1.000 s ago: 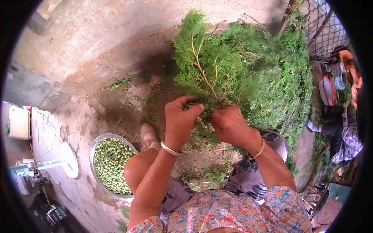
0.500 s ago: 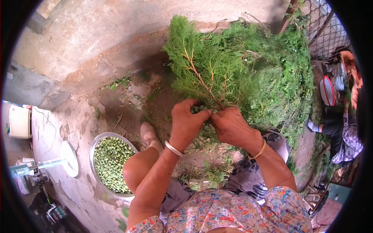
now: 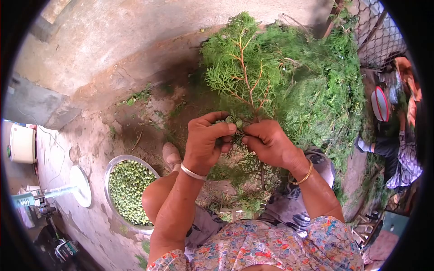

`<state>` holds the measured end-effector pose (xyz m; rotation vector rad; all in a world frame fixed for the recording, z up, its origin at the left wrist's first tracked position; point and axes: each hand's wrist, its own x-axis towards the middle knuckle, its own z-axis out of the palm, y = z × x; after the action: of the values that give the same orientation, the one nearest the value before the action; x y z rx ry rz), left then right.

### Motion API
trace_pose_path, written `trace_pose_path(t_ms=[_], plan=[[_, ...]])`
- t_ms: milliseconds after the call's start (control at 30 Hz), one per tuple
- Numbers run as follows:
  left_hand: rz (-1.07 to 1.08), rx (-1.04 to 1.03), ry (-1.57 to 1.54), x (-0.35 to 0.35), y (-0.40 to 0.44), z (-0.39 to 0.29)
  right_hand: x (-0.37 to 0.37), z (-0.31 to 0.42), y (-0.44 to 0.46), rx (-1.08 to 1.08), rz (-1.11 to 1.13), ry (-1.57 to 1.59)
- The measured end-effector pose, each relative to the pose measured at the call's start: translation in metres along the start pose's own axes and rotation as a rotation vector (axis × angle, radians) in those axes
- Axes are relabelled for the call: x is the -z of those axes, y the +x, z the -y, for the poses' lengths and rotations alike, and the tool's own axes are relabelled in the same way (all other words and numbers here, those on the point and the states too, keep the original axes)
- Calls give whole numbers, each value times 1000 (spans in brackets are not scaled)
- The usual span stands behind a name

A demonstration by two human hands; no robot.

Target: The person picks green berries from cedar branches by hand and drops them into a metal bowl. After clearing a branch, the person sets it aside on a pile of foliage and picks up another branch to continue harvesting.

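- An arborvitae-like branch [image 3: 246, 74] is held up in front of the person, over the bare ground and overlapping the heap of cut greenery [image 3: 332, 99] behind.
- Its reddish stem is pinched near the forks between the thumb and bent forefinger of the right hand [image 3: 273, 144].
- The fingers of the left hand [image 3: 203, 137] are curled toward the thumb just beside the stem; green shows between them, but whether it is gripped cannot be told.
- The branch is judged light, its sprays soft and springy, its stem stiffer and its side twigs easily snapped; it is best held by the woody stem.
- Small green cones [image 3: 131, 192] are heaped in a metal basin [image 3: 107, 187] beside the left knee.
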<state>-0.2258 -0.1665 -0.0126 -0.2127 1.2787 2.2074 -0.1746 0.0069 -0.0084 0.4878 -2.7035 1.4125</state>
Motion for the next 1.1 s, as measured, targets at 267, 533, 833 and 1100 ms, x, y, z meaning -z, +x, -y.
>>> trace_pose_path(t_ms=[267, 533, 833, 1100], plan=[[39, 3, -178, -2, -1, 1, 8, 14, 0, -240, 16, 355], [-83, -133, 119, -4, 2, 1, -6, 0, 4, -28, -40, -4], [64, 27, -145, 1, 2, -1, 0, 8, 2, -24, -14, 86], [-37, -45, 212, -1, 2, 8, -7, -3, -3, 87, -31, -202]])
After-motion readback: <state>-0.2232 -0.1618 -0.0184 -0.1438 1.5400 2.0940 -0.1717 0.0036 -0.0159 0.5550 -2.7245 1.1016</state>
